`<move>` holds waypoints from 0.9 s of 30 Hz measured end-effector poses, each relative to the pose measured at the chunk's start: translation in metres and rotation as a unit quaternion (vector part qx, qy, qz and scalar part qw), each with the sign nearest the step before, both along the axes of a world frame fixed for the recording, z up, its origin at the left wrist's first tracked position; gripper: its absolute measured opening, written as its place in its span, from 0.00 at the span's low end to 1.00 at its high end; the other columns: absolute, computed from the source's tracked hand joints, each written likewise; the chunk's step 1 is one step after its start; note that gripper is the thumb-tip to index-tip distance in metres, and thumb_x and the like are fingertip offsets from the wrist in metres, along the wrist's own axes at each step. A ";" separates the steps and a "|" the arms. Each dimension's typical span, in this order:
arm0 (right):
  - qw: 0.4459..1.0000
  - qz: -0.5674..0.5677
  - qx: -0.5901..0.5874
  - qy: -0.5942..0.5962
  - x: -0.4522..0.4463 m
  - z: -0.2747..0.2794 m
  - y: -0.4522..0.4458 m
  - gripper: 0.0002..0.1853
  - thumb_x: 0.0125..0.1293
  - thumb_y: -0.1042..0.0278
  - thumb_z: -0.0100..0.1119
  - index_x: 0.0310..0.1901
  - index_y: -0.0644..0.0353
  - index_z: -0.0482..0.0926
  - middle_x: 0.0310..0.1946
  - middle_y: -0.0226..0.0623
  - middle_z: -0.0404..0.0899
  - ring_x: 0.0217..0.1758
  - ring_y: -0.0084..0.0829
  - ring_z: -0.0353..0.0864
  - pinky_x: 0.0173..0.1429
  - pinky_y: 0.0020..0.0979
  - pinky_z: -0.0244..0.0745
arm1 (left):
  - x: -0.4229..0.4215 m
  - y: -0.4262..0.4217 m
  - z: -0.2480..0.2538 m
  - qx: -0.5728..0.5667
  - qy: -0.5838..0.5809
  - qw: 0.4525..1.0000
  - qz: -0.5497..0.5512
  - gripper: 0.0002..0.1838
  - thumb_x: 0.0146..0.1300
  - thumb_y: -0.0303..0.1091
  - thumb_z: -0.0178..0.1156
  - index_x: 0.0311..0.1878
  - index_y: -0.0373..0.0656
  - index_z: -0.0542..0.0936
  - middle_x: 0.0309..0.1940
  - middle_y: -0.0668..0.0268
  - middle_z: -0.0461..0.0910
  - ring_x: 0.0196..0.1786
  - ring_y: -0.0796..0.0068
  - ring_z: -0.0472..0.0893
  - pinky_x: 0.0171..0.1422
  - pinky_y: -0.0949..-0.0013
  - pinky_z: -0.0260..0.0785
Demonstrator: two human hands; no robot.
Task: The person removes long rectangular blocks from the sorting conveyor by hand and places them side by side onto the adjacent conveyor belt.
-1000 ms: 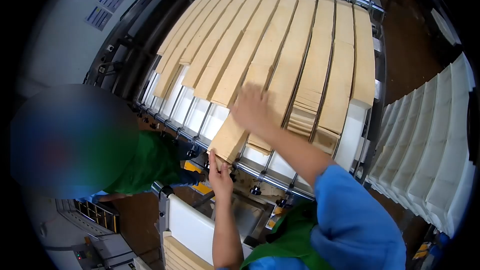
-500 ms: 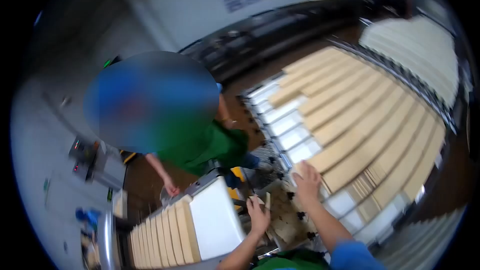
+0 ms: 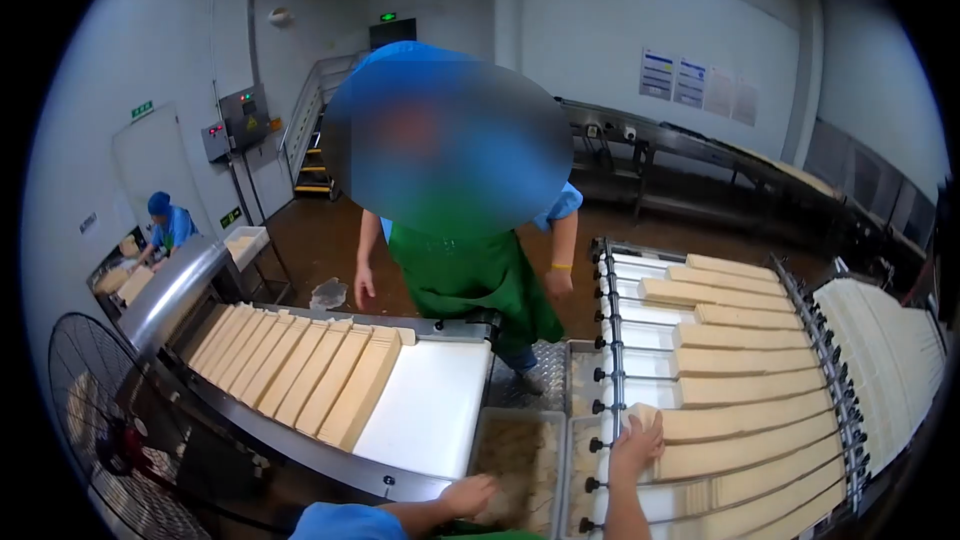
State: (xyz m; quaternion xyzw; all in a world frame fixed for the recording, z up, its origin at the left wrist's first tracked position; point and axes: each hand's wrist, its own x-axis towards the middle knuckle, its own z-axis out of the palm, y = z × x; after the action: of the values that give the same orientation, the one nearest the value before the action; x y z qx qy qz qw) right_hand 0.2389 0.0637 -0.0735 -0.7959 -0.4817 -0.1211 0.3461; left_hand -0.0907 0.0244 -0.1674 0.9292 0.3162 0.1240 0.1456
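Note:
Long stacks of pale flat sheets (image 3: 745, 423) lie in rows between thin rods on the white rack table (image 3: 640, 335) at the right. My right hand (image 3: 637, 447) holds the near end of one stack, fingers curled over it by the front rail. Low in the middle, my left hand (image 3: 470, 495) is closed beside a grey bin (image 3: 520, 450) with pale scraps in it; whatever its fingers hold, if anything, is hidden. Left of the bin, a white conveyor belt (image 3: 425, 410) carries a row of upright pale stacks (image 3: 320, 370).
A co-worker in a green apron (image 3: 460, 280) stands beyond the gap between belt and rack. Another person (image 3: 172, 225) works at the far left. A black fan (image 3: 100, 430) stands at the near left. White ribbed sheets (image 3: 880, 360) lie beyond the rack.
The view has swung left and up, bringing the belt and co-worker to the middle. My left hand has left the stack's edge; my right hand has moved from the stack's top to its near end.

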 end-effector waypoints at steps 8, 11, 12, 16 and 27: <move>0.998 -0.029 -0.048 0.018 -0.001 -0.001 -0.001 0.17 0.59 0.66 0.62 0.51 0.48 0.79 0.67 0.42 0.58 0.70 0.42 0.56 0.70 0.55 0.46 | -0.004 -0.002 -0.021 0.015 0.013 0.999 0.025 0.14 0.56 0.35 0.56 0.45 0.39 0.76 0.49 0.55 0.75 0.53 0.57 0.75 0.58 0.61 0.69; 0.999 -0.025 -0.042 0.017 -0.002 -0.002 -0.002 0.17 0.59 0.65 0.62 0.51 0.48 0.79 0.67 0.40 0.58 0.69 0.43 0.57 0.70 0.54 0.46 | -0.002 -0.002 -0.008 -0.041 0.068 0.996 0.034 0.14 0.57 0.36 0.56 0.44 0.40 0.76 0.49 0.56 0.76 0.53 0.58 0.75 0.58 0.61 0.69; 0.999 -0.025 -0.044 0.014 0.001 -0.007 -0.001 0.17 0.59 0.65 0.62 0.51 0.48 0.79 0.67 0.40 0.58 0.69 0.43 0.57 0.70 0.54 0.46 | -0.003 -0.003 -0.009 -0.043 0.066 0.996 0.035 0.14 0.57 0.36 0.56 0.44 0.40 0.76 0.49 0.56 0.76 0.53 0.58 0.75 0.58 0.61 0.69; 0.998 -0.051 0.020 0.014 0.004 -0.017 0.001 0.13 0.54 0.67 0.65 0.43 0.50 0.83 0.66 0.43 0.59 0.69 0.45 0.56 0.68 0.55 0.45 | -0.005 -0.004 -0.009 0.028 0.007 0.999 0.027 0.11 0.53 0.32 0.55 0.39 0.40 0.77 0.39 0.59 0.77 0.46 0.59 0.77 0.50 0.61 0.71; 0.994 0.022 -0.108 -0.010 0.005 -0.016 0.010 0.17 0.58 0.70 0.58 0.50 0.50 0.81 0.65 0.39 0.65 0.70 0.47 0.55 0.69 0.59 0.46 | -0.009 -0.007 0.007 0.011 0.048 0.998 0.039 0.11 0.55 0.37 0.57 0.38 0.42 0.78 0.40 0.61 0.76 0.48 0.62 0.76 0.52 0.62 0.70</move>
State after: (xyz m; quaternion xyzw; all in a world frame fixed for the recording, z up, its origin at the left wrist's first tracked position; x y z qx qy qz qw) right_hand 0.2435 0.0741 -0.0891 -0.8166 -0.5126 -0.0686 0.2564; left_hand -0.1000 0.0171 -0.1600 0.9225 0.3578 0.0887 0.1147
